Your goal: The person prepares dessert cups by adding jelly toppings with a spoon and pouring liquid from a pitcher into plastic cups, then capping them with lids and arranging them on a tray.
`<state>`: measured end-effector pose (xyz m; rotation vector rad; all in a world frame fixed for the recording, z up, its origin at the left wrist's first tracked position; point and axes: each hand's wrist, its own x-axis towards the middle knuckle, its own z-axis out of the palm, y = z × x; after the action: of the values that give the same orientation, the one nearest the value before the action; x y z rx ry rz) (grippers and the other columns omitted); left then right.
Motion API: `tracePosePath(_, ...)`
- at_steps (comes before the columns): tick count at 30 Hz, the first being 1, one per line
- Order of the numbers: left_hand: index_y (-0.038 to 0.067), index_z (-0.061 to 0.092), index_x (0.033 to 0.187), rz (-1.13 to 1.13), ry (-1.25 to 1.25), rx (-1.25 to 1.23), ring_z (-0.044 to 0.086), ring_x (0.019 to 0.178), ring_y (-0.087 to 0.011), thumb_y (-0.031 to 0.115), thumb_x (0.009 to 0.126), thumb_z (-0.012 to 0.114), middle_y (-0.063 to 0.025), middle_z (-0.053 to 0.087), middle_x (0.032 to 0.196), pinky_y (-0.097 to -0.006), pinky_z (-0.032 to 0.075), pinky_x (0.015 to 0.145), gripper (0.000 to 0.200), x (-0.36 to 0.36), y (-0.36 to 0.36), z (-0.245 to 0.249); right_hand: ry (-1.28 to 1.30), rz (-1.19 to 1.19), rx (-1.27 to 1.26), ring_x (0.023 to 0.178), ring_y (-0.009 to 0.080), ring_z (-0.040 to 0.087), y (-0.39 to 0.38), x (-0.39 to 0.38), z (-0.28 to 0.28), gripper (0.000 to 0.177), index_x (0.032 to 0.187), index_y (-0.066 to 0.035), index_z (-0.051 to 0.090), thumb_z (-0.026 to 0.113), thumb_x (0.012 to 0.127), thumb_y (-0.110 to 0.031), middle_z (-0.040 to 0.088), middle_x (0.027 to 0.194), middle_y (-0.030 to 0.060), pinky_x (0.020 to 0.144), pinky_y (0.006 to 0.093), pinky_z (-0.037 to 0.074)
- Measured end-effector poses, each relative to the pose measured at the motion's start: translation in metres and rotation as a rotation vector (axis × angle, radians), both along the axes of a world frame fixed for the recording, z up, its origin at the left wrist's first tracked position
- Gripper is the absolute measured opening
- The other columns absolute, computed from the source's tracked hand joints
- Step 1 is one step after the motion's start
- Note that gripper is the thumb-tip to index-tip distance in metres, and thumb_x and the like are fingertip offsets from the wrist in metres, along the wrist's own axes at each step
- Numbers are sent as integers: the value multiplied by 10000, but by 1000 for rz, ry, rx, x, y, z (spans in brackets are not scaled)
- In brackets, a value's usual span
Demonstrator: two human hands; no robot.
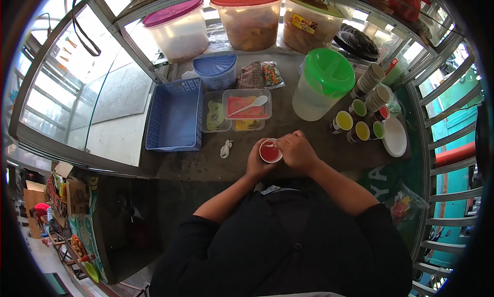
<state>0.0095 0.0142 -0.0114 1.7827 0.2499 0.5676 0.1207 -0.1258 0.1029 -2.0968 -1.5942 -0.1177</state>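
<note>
A small paper cup [278, 158] of red contents sits in the left hand [257, 162], just above the near edge of the dark tabletop [206, 166], in front of the person's chest. The left fingers are wrapped around its side, closed on the wall. Its mouth points up towards the head camera, so its long axis runs roughly upright, mostly along the line of sight (any slight lean is hard to judge from above).

The right hand [298, 152] comes in at the cup's right rim, its fingers bunched and pinching a slim pale piece [271, 146] that lies over the red contents, pointing leftwards from the fingertips; what it is at its hidden end I cannot tell.

Left of the cup lies a crumpled white tissue [226, 149], near but apart, and beyond that a blue basket [198, 106]. Farther back, a clear tub [225, 104] rests over other tubs, with a white spoon [252, 106] across it, bowl to the upper right. To the right stand a green-lidded container [309, 106], a cluster of filled cups [334, 124], stacked cups [368, 81] and an oval white plate [394, 137].
</note>
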Motion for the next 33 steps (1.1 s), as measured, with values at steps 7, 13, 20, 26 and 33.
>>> tracePosePath(7, 34, 521, 1339, 2, 13, -12, 631, 1188, -311, 174, 676, 912, -150, 632, 1264, -397, 503, 1002, 783, -2, -1, 0, 60, -43, -81, 817, 257, 658, -4, -4, 18, 106, 977, -81, 666, 609, 902, -130, 684, 810, 67, 854, 430, 426)
tracePosePath(13, 50, 531, 1332, 16, -4, -7, 629, 1182, -315, 164, 660, 917, -142, 635, 1248, -399, 504, 999, 783, -1, -2, -2, 525, -111, 103, 734, 328, 662, -1, -2, 4, 82, 942, -69, 650, 598, 955, -131, 678, 770, 117, 764, 428, 438)
tracePosePath(20, 55, 541, 1316, 32, 12, 23, 630, 1174, -322, 159, 661, 914, -138, 636, 1243, -405, 509, 990, 761, 0, -2, 0, 206, -94, 67, 675, 370, 660, -6, -4, 19, 144, 892, -22, 623, 575, 978, -127, 674, 723, 136, 609, 442, 476)
tracePosePath(26, 56, 544, 1315, 18, 31, -13, 629, 1176, -323, 148, 660, 909, -141, 636, 1246, -410, 509, 991, 756, -1, -3, 0, 644, -154, 251, 672, 356, 671, -1, -12, 3, 158, 942, -17, 641, 573, 997, -149, 677, 720, 130, 593, 445, 471)
tracePosePath(33, 52, 541, 1318, 31, 12, 51, 627, 1180, -321, 140, 662, 905, -140, 636, 1250, -409, 505, 999, 755, -1, -2, 2, 240, -119, 1, 741, 308, 655, -11, -5, 20, 131, 972, -87, 679, 588, 987, -180, 699, 798, 100, 817, 421, 426)
